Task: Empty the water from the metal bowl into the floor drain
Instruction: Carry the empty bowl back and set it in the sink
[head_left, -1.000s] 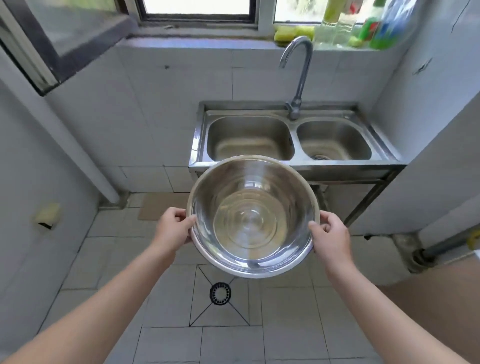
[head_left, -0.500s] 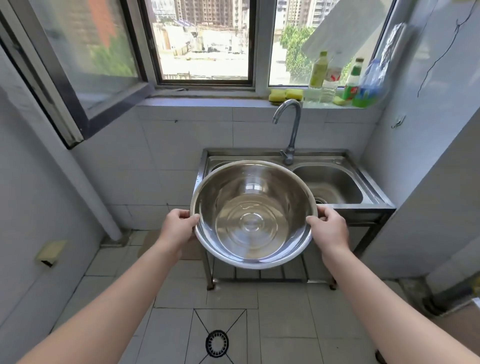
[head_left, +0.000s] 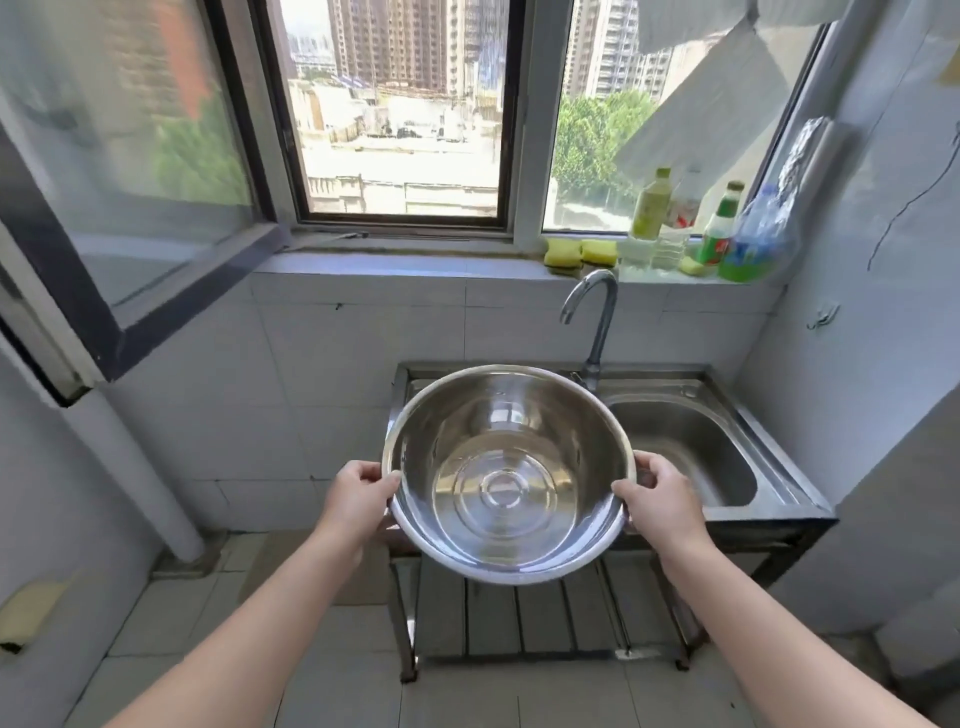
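Your left hand (head_left: 358, 499) and right hand (head_left: 660, 499) clamp opposite rims of the metal bowl (head_left: 509, 473), holding it in the air before the sink (head_left: 691, 447), over its left front corner, open side toward you.

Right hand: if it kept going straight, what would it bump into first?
Probably the front edge of the steel sink: the right hand, gripping the round metal bowl, points toward it. Depth is unclear.

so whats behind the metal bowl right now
Behind the metal bowl, gripped at its rim by the left hand and right hand, is the steel double sink. The right basin and faucet show; the bowl covers the left basin almost entirely.
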